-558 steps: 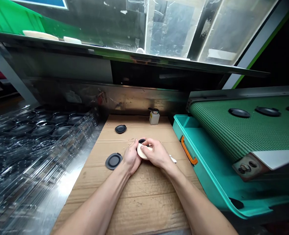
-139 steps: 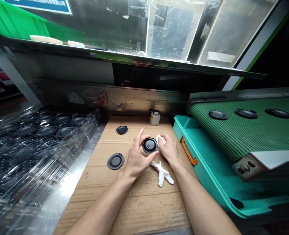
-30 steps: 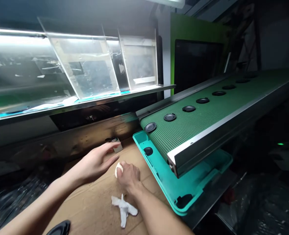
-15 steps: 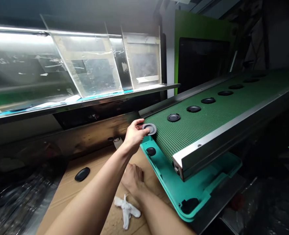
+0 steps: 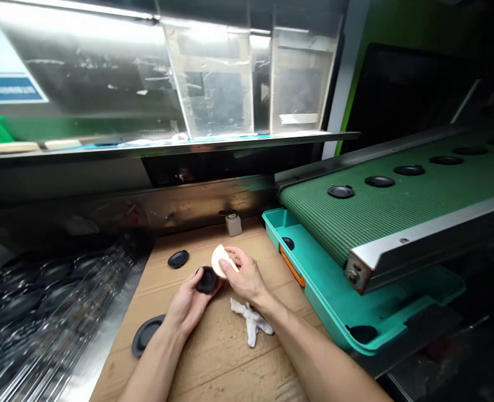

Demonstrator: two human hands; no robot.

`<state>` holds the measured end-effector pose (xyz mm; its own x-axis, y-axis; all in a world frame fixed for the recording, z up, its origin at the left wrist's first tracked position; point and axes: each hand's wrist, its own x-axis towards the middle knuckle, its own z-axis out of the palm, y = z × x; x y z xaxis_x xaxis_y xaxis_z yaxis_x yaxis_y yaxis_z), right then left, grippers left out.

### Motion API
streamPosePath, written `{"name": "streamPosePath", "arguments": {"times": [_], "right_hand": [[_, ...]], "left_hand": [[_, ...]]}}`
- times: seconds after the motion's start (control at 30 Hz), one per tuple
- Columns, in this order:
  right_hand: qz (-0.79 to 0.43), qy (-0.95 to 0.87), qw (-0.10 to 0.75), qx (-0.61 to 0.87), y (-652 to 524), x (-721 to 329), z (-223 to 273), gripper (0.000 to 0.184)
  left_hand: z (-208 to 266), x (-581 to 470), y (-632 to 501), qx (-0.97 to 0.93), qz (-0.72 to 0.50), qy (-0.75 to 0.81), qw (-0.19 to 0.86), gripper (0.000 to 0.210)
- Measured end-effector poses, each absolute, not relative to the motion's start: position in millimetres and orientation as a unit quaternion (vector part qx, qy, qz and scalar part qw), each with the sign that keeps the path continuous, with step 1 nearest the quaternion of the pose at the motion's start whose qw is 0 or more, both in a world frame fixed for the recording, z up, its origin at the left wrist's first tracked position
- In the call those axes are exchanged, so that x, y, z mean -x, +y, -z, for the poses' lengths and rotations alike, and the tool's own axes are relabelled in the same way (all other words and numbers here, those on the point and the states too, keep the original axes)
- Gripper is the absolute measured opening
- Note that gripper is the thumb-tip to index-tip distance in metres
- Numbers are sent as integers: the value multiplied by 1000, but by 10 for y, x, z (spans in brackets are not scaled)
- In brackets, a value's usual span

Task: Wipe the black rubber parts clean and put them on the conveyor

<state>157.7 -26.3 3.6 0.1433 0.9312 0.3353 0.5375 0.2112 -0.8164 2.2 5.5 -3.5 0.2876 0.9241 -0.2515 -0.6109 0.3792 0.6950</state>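
Observation:
My left hand (image 5: 186,301) is closed round a small black round lid (image 5: 206,280), its face turned up, over the cardboard. My right hand (image 5: 247,273) pinches a cream-white round pad (image 5: 221,261) just to the right of the lid; I cannot tell whether the two touch. Beyond my left hand, another black lid (image 5: 178,258) lies on the cardboard (image 5: 213,357). A larger dark disc (image 5: 147,335) rests beside my left forearm, partly covered by it. Below my right hand lies a knotted white cloth (image 5: 251,322).
Several black lids lie along the green conveyor belt (image 5: 398,212) on the right. Under its end stands a teal tray (image 5: 318,304) with a few black pieces. A small bottle (image 5: 233,224) stands at the back. Plastic-covered black parts (image 5: 41,301) fill the left.
My left hand has brought a lid from the belt's end back over the cardboard. My right hand has risen and now shows the white pad. The view has swung left.

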Motion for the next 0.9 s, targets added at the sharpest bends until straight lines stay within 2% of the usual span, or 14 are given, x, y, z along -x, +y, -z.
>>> {"name": "streamPosePath", "arguments": {"times": [0.07, 0.17, 0.3, 0.67, 0.9], "right_hand": [[-186, -662, 424, 590, -361, -1440, -70, 42], [-95, -653, 322, 679, -432, -1307, -101, 46], [-55, -646, 248, 720, -405, -1210, -93, 51], [-67, -660, 237, 710, -399, -1187, -112, 49], [-96, -657, 301, 685, -349, -1297, -79, 46]], "left_hand": [[-22, -64, -18, -255, -481, 279, 791, 23], [-64, -71, -80, -237, -461, 221, 826, 36], [7, -5, -55, -215, -488, 217, 817, 31], [57, -8, -44, -201, -508, 226, 807, 27], [70, 8, -42, -219, -504, 236, 802, 26]]}}
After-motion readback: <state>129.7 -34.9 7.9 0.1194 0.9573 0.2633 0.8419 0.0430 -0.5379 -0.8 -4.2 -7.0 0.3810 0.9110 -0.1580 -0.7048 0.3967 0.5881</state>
